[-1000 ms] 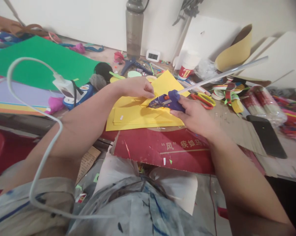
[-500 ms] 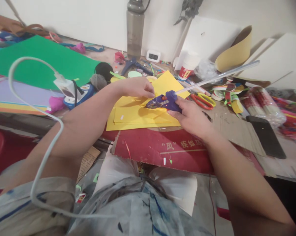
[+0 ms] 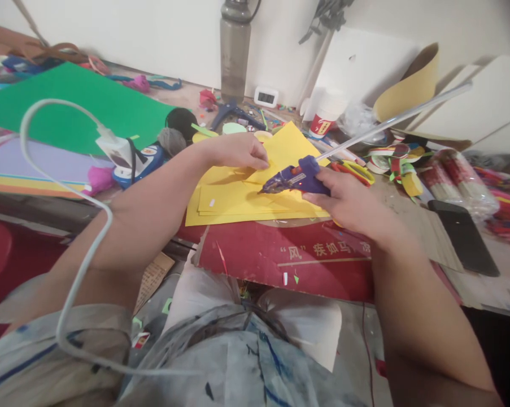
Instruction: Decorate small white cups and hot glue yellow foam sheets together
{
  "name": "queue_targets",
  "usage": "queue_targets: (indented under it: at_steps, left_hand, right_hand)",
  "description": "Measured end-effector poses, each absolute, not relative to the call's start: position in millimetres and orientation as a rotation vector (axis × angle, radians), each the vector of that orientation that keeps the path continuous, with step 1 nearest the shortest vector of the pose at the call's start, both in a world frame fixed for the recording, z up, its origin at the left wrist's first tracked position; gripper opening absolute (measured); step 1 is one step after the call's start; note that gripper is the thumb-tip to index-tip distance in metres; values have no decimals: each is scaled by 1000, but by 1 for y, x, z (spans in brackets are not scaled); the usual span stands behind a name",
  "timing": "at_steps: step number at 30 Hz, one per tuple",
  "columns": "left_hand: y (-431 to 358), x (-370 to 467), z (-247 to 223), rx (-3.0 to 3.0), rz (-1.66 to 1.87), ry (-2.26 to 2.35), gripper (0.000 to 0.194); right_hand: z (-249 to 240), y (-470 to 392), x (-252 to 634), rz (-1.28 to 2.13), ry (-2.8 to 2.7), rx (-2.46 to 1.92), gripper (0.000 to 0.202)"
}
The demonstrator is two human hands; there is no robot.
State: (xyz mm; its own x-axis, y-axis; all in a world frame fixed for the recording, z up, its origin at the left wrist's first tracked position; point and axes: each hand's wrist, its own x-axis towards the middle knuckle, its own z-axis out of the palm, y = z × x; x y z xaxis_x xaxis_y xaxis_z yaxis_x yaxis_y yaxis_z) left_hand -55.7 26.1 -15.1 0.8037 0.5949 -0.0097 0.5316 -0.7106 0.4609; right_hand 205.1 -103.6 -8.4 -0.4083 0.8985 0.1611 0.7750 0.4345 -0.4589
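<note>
My right hand [image 3: 343, 195] is wrapped round a blue hot glue gun [image 3: 295, 176], with a long clear glue stick [image 3: 390, 120] poking out of its back. The gun's nozzle points left and down, just over yellow paper [image 3: 238, 200]. My left hand [image 3: 240, 151] is closed in a pinch at a yellow piece of paper standing above the sheets; the fingertips partly hide it. Several yellow sheets lie stacked beneath both hands, on a red cardboard sheet [image 3: 246, 254] with printed characters.
Right of the hands are scissors [image 3: 356, 171], a dark phone [image 3: 464, 237] and paper strips. Behind stand a bottle [image 3: 234, 56], a small white clock [image 3: 266, 97] and a paper cup [image 3: 322, 120]. Green sheet [image 3: 68, 107] lies left. A white cable [image 3: 83, 265] crosses near my left arm.
My right hand has drawn the glue gun slightly to the right, away from my left hand, and the glue stick has tilted up. My left hand stays nearly in place.
</note>
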Motion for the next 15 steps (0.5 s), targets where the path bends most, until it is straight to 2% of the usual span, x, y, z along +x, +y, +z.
queue_targets:
  at_steps: [5, 15]
  left_hand:
    - [28, -57, -17, 2542, 220, 841, 33]
    - [31, -59, -21, 2553, 243, 840, 31]
  right_hand:
    - [2, -106, 216, 353, -2322, -1527, 23]
    - [-4, -106, 195, 394, -2313, -1481, 20]
